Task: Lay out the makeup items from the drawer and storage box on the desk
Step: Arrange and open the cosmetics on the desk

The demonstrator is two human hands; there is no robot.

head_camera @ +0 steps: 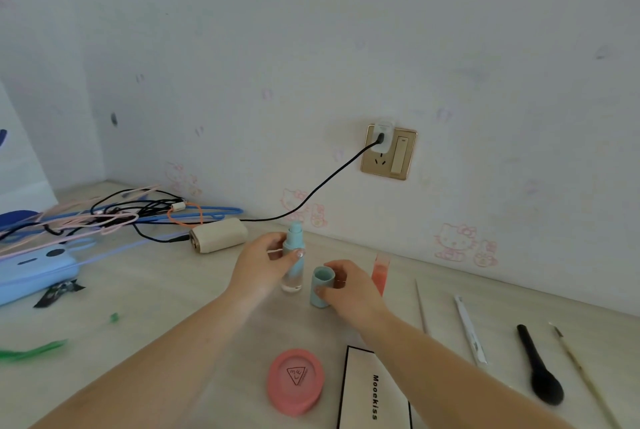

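My left hand grips a clear spray bottle with a teal pump top, upright near the middle of the desk. Just to its right, my right hand holds the bottle's teal cap, off the bottle with its open end up. Behind my right hand stands a pink tube. In front lie a round pink compact and a white box marked Mooekiss. To the right lie a thin stick, a white pen-like item, a black brush and a slim brush.
Tangled cables and hangers cover the desk's back left, beside a beige device plugged into the wall socket. A blue case sits at the left edge, with green scraps nearby. The wall runs close behind.
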